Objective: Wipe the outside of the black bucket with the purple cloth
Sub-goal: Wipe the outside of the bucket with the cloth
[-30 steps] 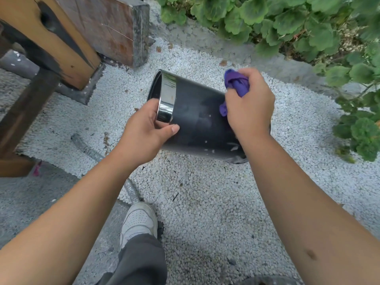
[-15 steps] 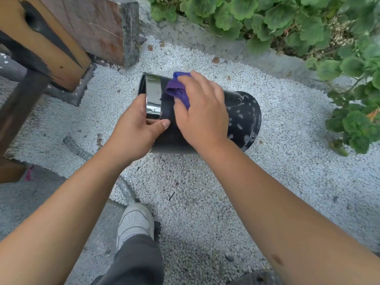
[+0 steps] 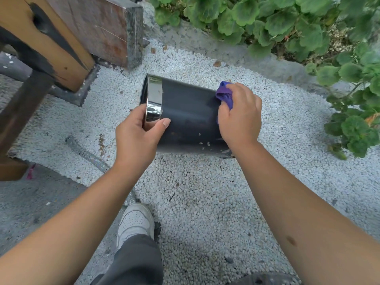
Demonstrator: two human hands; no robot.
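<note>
Gravel; left hand fingers grip bucket rim; right hand clutches cloth.

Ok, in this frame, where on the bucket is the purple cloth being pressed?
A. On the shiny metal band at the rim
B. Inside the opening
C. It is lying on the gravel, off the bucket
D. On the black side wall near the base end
D: the right hand presses the purple cloth on the black bucket wall near the base end, while the left hand holds the rim band.
</note>
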